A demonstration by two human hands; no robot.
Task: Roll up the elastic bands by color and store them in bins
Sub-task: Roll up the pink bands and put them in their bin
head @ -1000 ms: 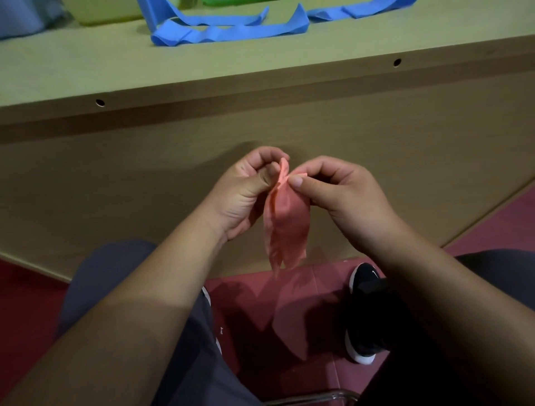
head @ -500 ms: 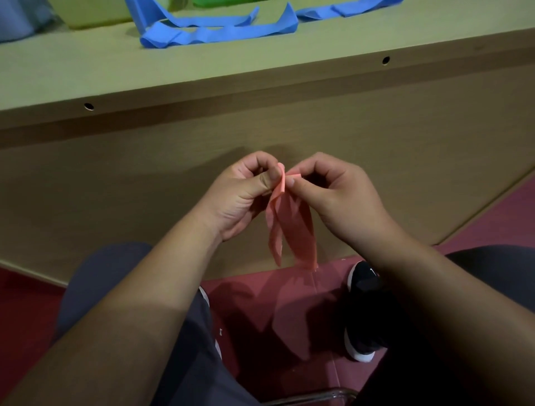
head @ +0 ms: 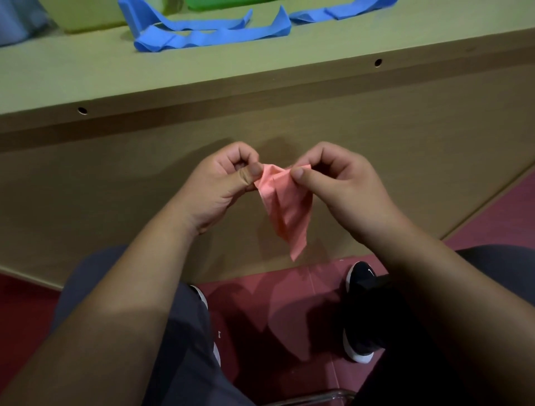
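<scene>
A pink elastic band (head: 285, 204) hangs in front of the table's wooden front panel, below the tabletop. My left hand (head: 224, 185) pinches its upper left edge between thumb and curled fingers. My right hand (head: 341, 185) pinches the upper right edge the same way. The band's top is spread between the two hands and its loose end hangs down to a point. On the tabletop above lie long blue elastic bands (head: 208, 34), unrolled and tangled. A yellow-green bin (head: 86, 14) and a green bin (head: 220, 3) stand at the far edge, cut off by the frame.
The wooden table (head: 260, 72) has a front rail with two small holes. Below are my grey-trousered knees, black shoes (head: 360, 313) and a dark red floor (head: 275, 313). A clear curved chair edge (head: 312, 398) shows at the bottom.
My hands have moved apart, spreading the top of the pink band, which was bunched between touching fingertips before. The hanging end swung slightly right.
</scene>
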